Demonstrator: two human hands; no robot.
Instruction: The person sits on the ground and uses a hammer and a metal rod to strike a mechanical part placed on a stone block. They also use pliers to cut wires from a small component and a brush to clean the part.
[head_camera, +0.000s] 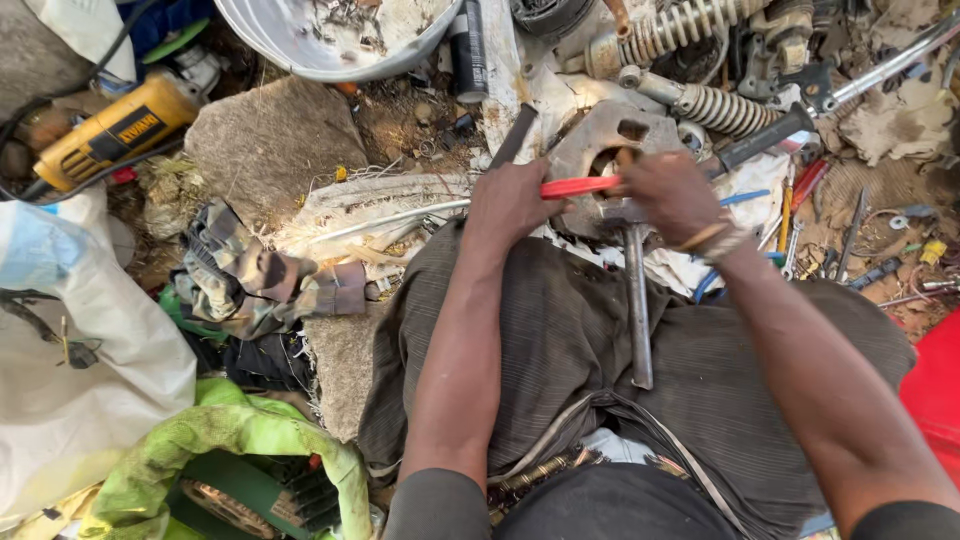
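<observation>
Both hands — left hand, right hand — clamped on the red-handled tool, arms outstretched.

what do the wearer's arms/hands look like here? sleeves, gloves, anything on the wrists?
Both arms are bare from short dark grey sleeves down. No gloves on the left hand or the right hand. The right wrist carries thin bangles, brownish and pale metal. No wristwear shows on the left. No visible markings.
</observation>
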